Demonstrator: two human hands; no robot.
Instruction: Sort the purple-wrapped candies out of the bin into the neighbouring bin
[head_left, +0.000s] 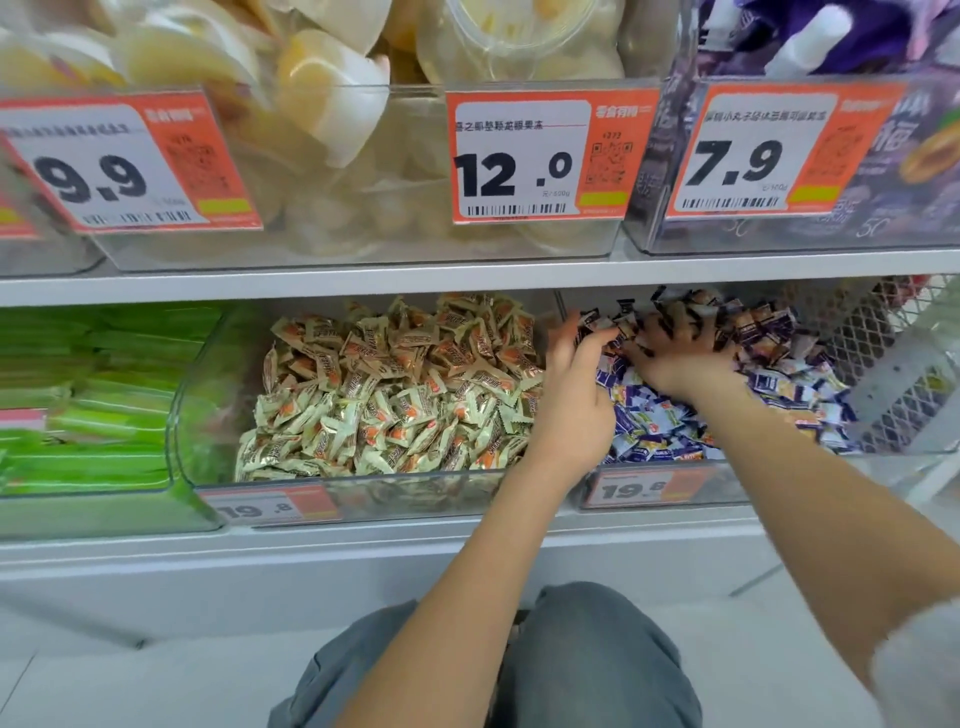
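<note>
Shop shelf, two clear candy bins side by side.
Left hand (574, 400) pinches purple-wrapped candies (660, 421); right hand (675, 353) presses spread fingers on them.

both hands (571, 395) (675, 358) lie in the right bin (649, 488), beside the middle bin (363, 493) on its left.

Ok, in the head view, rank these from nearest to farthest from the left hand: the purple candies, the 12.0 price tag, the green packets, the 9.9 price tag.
1. Purple candies: under the left hand, lower right bin.
2. 12.0 tag: upper shelf, above it.
3. Green packets: far left bin, same shelf.
4. 9.9 tag: upper left.
</note>
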